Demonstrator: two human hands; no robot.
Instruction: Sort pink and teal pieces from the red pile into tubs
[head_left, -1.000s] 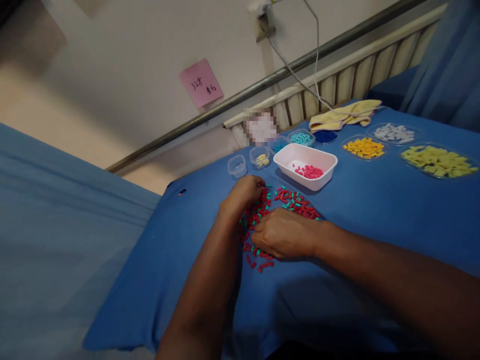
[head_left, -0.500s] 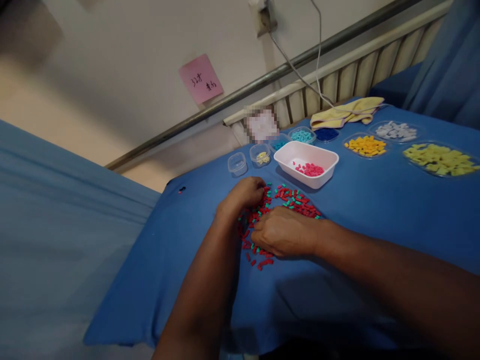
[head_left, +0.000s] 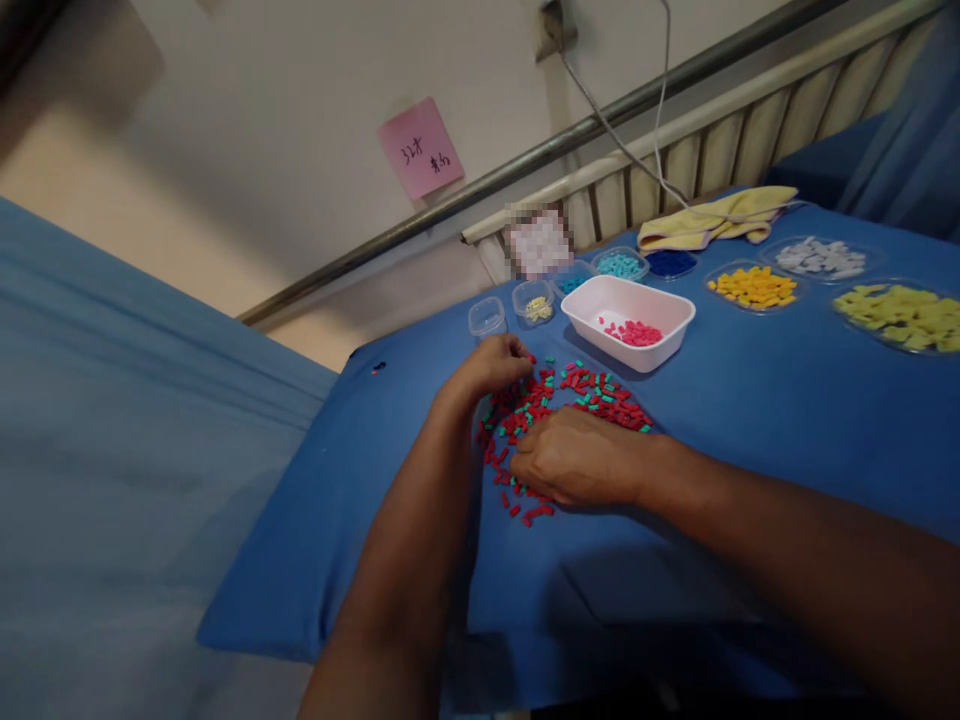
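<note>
A loose pile of small red and teal pieces (head_left: 577,395) is spread on the blue cloth of the table (head_left: 750,420). My left hand (head_left: 495,362) rests at the pile's far left edge with its fingers curled down onto the pieces. My right hand (head_left: 574,458) lies on the pile's near side, knuckles up, fingers bent inward over red pieces. What either hand holds is hidden. A white rectangular tray (head_left: 660,335) just beyond the pile holds a few pink-red pieces (head_left: 636,333).
Small clear cups (head_left: 487,318) stand left of the tray, one with yellowish bits (head_left: 537,306). Behind it are dishes of teal (head_left: 621,265), dark blue (head_left: 670,262), orange (head_left: 754,287), white (head_left: 819,258) and yellow-green pieces (head_left: 900,315). A yellow cloth (head_left: 712,222) and a radiator (head_left: 675,165) lie beyond.
The view has shifted a little, so everything sits slightly right and higher. My left hand has edged toward the pile's far side. My right hand stays on the pieces.
</note>
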